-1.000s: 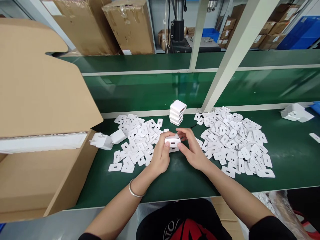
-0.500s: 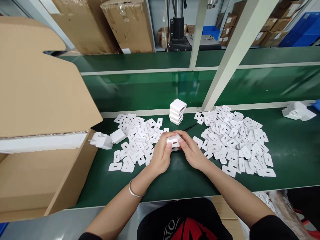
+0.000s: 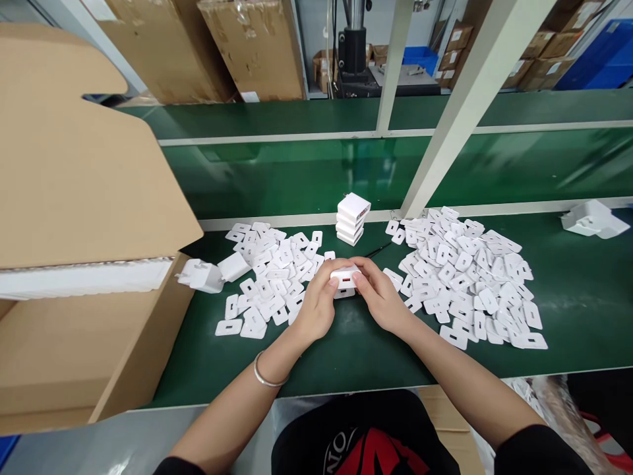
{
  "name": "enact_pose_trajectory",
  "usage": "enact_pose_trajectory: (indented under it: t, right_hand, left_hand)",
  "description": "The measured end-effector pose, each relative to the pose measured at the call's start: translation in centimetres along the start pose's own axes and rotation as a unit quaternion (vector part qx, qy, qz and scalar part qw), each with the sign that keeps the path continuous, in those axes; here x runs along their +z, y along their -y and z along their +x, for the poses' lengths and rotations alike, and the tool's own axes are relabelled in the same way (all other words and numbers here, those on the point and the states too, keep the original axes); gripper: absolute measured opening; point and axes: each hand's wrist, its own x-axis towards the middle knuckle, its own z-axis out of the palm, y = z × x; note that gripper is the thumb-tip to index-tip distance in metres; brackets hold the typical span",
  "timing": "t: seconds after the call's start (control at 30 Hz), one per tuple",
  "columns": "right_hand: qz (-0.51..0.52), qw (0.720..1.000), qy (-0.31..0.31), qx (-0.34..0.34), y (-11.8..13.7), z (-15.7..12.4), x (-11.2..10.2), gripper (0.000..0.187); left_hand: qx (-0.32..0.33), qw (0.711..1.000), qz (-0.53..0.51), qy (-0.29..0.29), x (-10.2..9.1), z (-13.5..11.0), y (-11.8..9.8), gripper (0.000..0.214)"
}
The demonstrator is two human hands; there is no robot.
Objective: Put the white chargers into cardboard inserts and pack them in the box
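Both my left hand (image 3: 319, 300) and my right hand (image 3: 380, 297) are closed around a white charger (image 3: 345, 278), one from each side. Its end with a slot-shaped port faces me, and my thumbs press near that end. Another white piece with a port shows just under it; whether it is held or lies on the bench I cannot tell. Loose white faceplates with slots lie in a left pile (image 3: 270, 277) and a larger right pile (image 3: 465, 277). Behind my hands stands a short stack of white chargers (image 3: 353, 219). A dark thin tool (image 3: 378, 251) lies beyond my right fingers, partly hidden.
An open cardboard box (image 3: 143, 343) stands at the left edge of the green bench (image 3: 356, 359). White chargers (image 3: 200, 276) lie beside it, and more white units (image 3: 593, 219) sit far right. A slanted metal post (image 3: 475, 109) rises behind the right pile.
The charger has tipped slightly between my hands, and more of the white piece below it shows. My hands stay in nearly the same place; the view has shifted a little.
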Motion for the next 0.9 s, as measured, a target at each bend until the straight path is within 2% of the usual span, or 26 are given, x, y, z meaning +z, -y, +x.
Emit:
enact_pose_trajectory:
  t: [0.33,0.53,0.67,0.9]
  right_hand:
    - [0.019,1.000,-0.003,0.016,0.0,0.0,0.1,0.042]
    - [0.046,0.999,-0.018,-0.008,0.2,-0.2,0.5,0.036]
    - [0.044,0.999,-0.027,-0.001,0.2,-0.2,0.8,0.034]
    - [-0.017,0.998,-0.053,0.039,0.1,0.0,0.8,0.043]
  left_hand:
    - [0.046,0.998,0.052,-0.013,0.2,0.1,-0.1,0.038]
    - [0.075,0.996,0.047,-0.031,0.5,0.1,-0.1,0.039]
    - [0.041,0.998,0.014,-0.041,0.6,0.2,-0.2,0.042]
    - [-0.053,0.997,-0.051,-0.034,1.2,0.4,-0.4,0.046]
